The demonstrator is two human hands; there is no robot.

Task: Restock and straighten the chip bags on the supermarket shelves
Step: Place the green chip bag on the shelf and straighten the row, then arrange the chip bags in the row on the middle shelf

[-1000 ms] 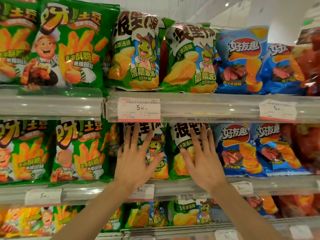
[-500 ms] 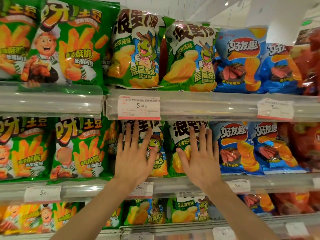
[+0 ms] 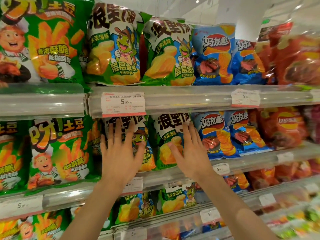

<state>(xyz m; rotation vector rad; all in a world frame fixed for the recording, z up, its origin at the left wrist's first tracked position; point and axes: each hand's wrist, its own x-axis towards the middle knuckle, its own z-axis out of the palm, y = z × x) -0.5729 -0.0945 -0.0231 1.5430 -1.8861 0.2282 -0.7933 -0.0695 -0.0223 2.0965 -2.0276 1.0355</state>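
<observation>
Left hand (image 3: 119, 153): fingers straight and spread, palm flat against the left frog bag (image 3: 141, 144) on the middle shelf (image 3: 173, 179).
Right hand (image 3: 190, 153): fingers straight and slightly spread, pressed flat on the right frog bag (image 3: 166, 135) just beside the first.
Frog bags: both upright, touching side by side, under the price tag (image 3: 123, 104).
Neighbours: fries bag (image 3: 57, 153) to the left, blue bag (image 3: 214, 134) to the right.
Top shelf (image 3: 190, 97): same kinds of bags, upright.
</observation>
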